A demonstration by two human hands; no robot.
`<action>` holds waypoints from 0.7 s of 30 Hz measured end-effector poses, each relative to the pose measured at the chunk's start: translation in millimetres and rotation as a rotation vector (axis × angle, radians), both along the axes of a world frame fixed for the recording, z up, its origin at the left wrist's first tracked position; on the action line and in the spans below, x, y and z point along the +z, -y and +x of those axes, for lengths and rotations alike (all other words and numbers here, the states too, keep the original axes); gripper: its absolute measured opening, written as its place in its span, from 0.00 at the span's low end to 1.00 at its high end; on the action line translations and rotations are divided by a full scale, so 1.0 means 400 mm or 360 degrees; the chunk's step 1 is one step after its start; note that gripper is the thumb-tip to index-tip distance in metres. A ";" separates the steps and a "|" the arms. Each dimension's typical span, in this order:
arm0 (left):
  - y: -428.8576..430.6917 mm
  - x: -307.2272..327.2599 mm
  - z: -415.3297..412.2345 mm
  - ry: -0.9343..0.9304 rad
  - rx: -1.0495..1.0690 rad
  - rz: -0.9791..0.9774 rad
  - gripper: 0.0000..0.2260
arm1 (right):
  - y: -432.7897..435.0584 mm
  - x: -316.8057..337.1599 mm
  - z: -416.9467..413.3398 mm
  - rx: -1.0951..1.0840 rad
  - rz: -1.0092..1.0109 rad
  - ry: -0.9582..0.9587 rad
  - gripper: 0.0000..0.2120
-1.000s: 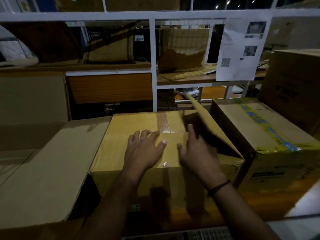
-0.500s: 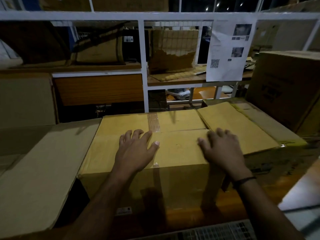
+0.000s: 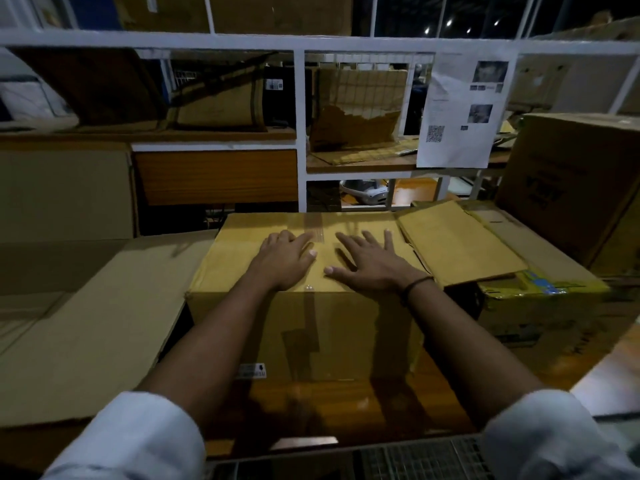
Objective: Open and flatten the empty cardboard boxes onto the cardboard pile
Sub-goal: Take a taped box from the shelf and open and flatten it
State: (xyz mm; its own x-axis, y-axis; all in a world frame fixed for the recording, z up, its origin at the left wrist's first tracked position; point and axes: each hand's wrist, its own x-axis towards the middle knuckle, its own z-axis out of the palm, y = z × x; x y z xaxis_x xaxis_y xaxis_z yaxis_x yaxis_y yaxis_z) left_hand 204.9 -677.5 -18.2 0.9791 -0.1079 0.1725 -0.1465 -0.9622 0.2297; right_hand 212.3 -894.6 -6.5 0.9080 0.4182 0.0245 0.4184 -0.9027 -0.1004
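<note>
Storeroom: white metal racking (image 3: 300, 126) crowded with cardboard boxes (image 3: 356, 109).

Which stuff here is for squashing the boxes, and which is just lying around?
For the job: taped box under left hand and right hand, its open flap, flat cardboard pile.
Just lying about: paper notice, white rack, wooden shelf.

A printed sheet (image 3: 460, 109) hangs on the white rack frame (image 3: 299, 98); a metal grille (image 3: 415, 459) lies along the bottom edge.

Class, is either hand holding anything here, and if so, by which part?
Nothing is held. The left hand and the right hand both lie flat, fingers straight, on the top of the box.
</note>
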 end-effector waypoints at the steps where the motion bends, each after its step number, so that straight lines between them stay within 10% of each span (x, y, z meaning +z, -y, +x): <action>1: 0.003 0.000 -0.001 0.0036 -0.0006 -0.0003 0.28 | -0.012 0.013 0.000 0.0020 -0.0004 -0.0002 0.45; 8: 0.001 0.087 -0.054 0.0808 -0.0110 0.0123 0.32 | -0.049 0.146 -0.045 0.0139 -0.0041 0.0440 0.58; 12: 0.018 0.189 -0.145 0.1021 -0.0024 0.0011 0.21 | -0.052 0.250 -0.140 0.0115 0.0117 0.0583 0.35; 16: 0.009 0.320 -0.260 0.0371 0.0091 -0.0304 0.23 | -0.032 0.303 -0.236 0.0269 0.0029 0.0261 0.21; 21: -0.005 0.245 -0.318 -0.0369 -0.0062 0.0001 0.13 | -0.002 0.255 -0.307 0.0254 0.0147 -0.0814 0.40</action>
State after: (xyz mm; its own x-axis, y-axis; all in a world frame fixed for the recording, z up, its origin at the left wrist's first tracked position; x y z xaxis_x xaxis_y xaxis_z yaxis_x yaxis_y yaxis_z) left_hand 77.7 -675.6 80.0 0.9876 -0.1463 -0.0568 -0.1268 -0.9570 0.2608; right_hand 89.4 -893.8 95.4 0.7394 0.5686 -0.3605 0.4264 -0.8099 -0.4028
